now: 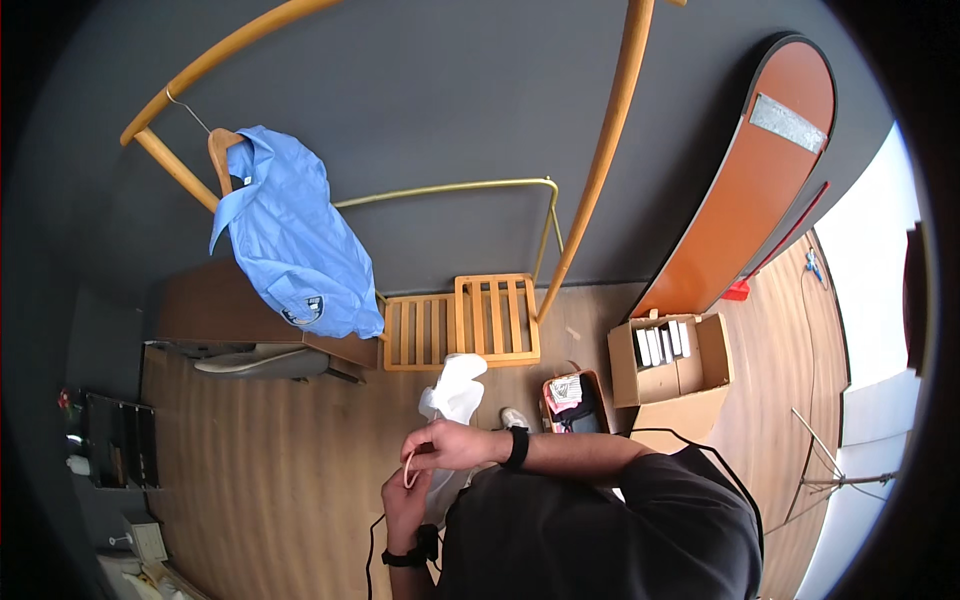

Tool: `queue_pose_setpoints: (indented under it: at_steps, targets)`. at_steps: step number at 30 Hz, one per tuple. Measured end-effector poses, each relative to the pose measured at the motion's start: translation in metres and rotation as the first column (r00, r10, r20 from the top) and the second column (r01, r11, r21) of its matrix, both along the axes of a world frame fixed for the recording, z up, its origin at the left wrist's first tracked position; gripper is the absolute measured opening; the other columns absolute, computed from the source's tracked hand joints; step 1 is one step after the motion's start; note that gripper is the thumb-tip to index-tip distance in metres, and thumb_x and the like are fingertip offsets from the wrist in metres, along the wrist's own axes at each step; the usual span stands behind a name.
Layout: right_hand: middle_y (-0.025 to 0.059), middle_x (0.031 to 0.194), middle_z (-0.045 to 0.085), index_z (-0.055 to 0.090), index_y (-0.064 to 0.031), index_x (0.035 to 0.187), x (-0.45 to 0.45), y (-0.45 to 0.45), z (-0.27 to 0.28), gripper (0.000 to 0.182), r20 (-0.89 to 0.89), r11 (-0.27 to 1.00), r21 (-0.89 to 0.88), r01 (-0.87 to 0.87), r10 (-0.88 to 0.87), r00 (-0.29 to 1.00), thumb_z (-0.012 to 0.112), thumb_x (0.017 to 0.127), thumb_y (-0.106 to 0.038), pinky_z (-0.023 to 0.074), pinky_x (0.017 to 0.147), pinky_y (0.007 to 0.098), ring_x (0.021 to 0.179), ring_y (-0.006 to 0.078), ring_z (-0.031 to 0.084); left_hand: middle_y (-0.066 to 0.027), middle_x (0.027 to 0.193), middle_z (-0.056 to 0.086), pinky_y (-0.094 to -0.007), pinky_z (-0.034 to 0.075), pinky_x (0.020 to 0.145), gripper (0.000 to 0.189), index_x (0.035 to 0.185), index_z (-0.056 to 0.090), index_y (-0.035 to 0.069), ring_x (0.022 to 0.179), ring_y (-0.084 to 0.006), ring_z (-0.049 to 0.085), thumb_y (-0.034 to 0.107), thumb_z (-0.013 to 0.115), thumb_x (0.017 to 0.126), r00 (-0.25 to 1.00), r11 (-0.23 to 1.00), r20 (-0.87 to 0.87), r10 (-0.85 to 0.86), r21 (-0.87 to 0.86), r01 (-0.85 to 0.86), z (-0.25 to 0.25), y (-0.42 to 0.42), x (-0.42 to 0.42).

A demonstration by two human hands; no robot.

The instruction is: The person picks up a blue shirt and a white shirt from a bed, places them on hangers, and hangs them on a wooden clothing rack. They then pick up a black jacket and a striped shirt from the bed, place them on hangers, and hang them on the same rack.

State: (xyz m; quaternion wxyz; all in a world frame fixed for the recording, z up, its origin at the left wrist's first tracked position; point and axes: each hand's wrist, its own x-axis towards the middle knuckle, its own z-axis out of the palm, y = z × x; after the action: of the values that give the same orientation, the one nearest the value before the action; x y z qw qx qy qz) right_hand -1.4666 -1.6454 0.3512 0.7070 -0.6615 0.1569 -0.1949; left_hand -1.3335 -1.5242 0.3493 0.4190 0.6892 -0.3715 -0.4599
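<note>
My right hand [450,444] and my left hand [405,502] meet in front of my torso. Between them is a thin, pale pink loop [409,471], gripped by the fingers of both; its material cannot be told. White, crumpled sheet-like material [456,390] hangs just beyond my right hand, over the floor; whether it is cloth or plastic is unclear. Ahead on the left, a light blue collared shirt [292,232] with a dark chest patch hangs on a wooden hanger [219,154] from a wooden rack [217,56].
Slatted wooden benches [497,319] stand by the wall under a brass-coloured rail [450,187]. To the right are an open case with folded clothes [566,394], a cardboard box holding books or similar items [724,352] and a tall orange panel [757,180]. At left is a grey chair [262,361].
</note>
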Motion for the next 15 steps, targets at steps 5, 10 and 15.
queue_pose_setpoints:
  at_steps: [5, 10, 15]
  targets:
    - [0.0075, 0.083, 0.066, 0.06, 0.0002, 0.093, 0.015, 0.004, 0.001, 0.011, 0.103, 0.997, -0.077, -0.013, 0.021, 0.994, 0.062, 0.087, -0.009, 0.0496, 0.072, 0.0279, 0.08, 0.0133, 0.062, -0.0054, 0.072, 0.061, -0.026, 0.044, 0.062, 0.023, 0.089, 0.062, -0.001, 0.072, -0.0056, 0.052, 0.021, 0.064, 0.085, 0.982, 1.0, 0.187, -0.012, -0.021, 0.016, -0.007, 0.011, 0.012]
    - [0.0079, 0.081, 0.066, 0.061, -0.0002, 0.093, 0.007, 0.003, 0.016, 0.013, 0.052, 0.998, -0.069, -0.004, 0.008, 0.999, 0.062, 0.088, -0.012, 0.0488, 0.071, 0.0273, 0.077, 0.0143, 0.063, -0.01, 0.084, 0.066, -0.0304, 0.048, 0.071, 0.025, 0.098, 0.063, -0.001, 0.08, -0.0172, 0.061, 0.02, 0.062, 0.084, 0.989, 0.995, 0.142, -0.044, -0.077, 0.055, 0.017, 0.007, 0.009]
    - [0.0067, 0.082, 0.066, 0.061, -0.0001, 0.093, 0.007, -0.001, 0.016, 0.015, 0.068, 0.99, -0.14, 0.03, -0.021, 0.997, 0.061, 0.088, -0.014, 0.0483, 0.071, 0.0267, 0.077, 0.0129, 0.062, -0.0115, 0.089, 0.067, -0.0295, 0.048, 0.074, 0.024, 0.102, 0.064, 0.0, 0.084, -0.0164, 0.062, 0.015, 0.061, 0.084, 0.973, 0.994, 0.221, -0.07, -0.072, 0.088, 0.018, 0.007, 0.017]
